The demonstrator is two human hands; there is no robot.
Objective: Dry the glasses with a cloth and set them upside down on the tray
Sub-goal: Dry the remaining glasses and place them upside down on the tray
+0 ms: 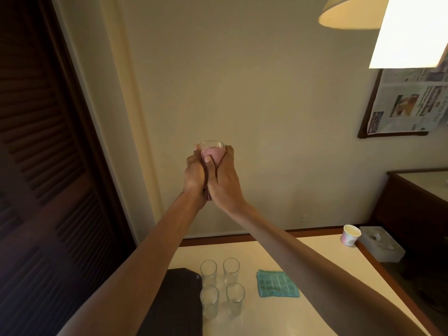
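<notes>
Both grips, left hand (pixel 194 174) and right hand (pixel 224 183), clamp a raised glass (pixel 211 144) stuffed with pink cloth (pixel 213 155), hiding its lower half, above four empty glasses (pixel 221 287) on the desk (pixel 278 316).

No legible text anywhere in view. Newspaper sheet (pixel 409 103) in a dark frame on the wall at upper right carries printed columns, headlines and photos, but the print is too small and blurred to read; one vertical headline along its right edge is also unreadable. Paper cup (pixel 351 235) at the far right edge of the table (pixel 315 318) shows a faint pastel pattern, no words made out.
</notes>
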